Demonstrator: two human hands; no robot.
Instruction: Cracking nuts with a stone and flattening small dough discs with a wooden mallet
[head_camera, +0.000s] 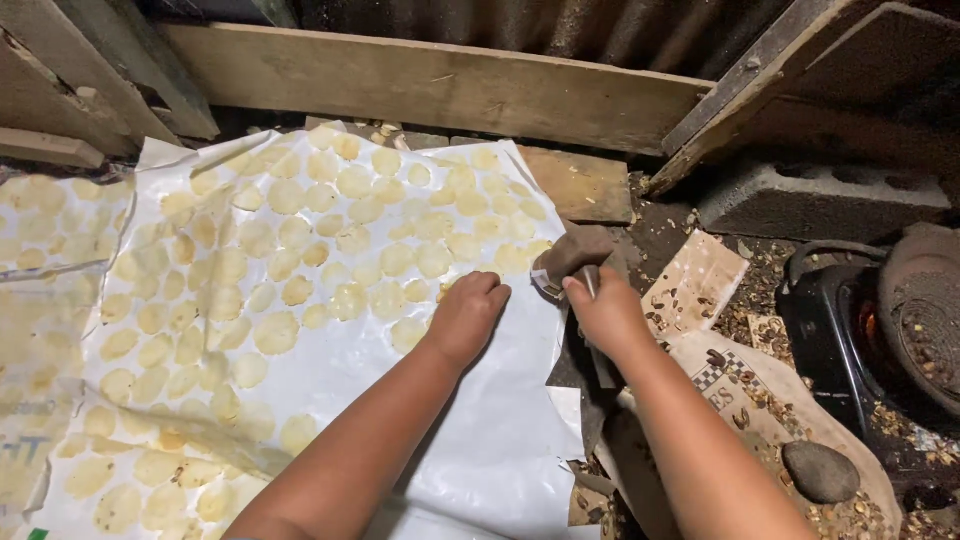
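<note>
Left hand (468, 312) down on the big white sheet (500, 440), fingers curled in, knuckles up. Closed like a loose fist, right by the last yellow disc in the row. Cannot tell if anything sits inside it.

Right hand (605, 312) at the right edge of the sheet, shut around a thin stick-like tool (590, 281). Pinched between thumb and fingers, tip pointing up. Just above it, a brown cloth (580, 250), touching the hand.

Lots and lots of round yellow discs (300, 240) laid flat on the sheet, side by side in rows. Pale, thin, a bit bumpy. Most of the sheet full, only the bottom right part bare and white. More discs on another sheet (50, 300) at the far left.

Long wooden plank (440, 90) across the top, behind the sheet. Grey block (820, 195) at the upper right. Black stove (830, 340) at the far right with a round dark pan (925, 310) on it, a little red glow beside the pan. Smooth grey stone (820, 470) low on the right, on a torn brown paper (770, 390) with bits of husk all around.
</note>
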